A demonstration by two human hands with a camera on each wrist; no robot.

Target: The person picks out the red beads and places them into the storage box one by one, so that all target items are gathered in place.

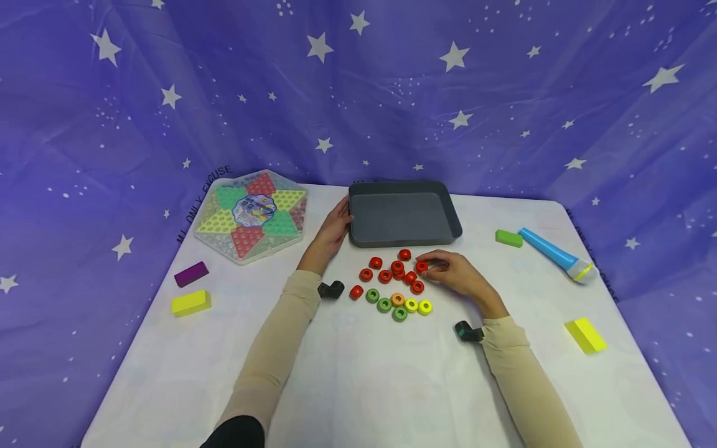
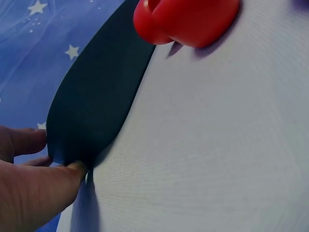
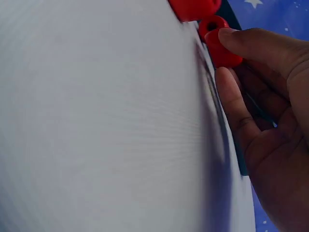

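Note:
At its left side, the dark grey tray is held by my left hand; the thumb and fingers pinch its edge in the left wrist view. The tray lies flat with nothing in it. My right hand pinches a red bead between thumb and fingers, just in front of the tray's right part. Several other red beads with holes lie loosely grouped on the table before the tray. Nearer to me are green beads, an orange bead and two yellow beads.
A hexagonal board-game box lies at the back left. Purple and yellow blocks are on the left. To the right are a green block, a blue toy microphone and another yellow block. A starry curtain hangs behind.

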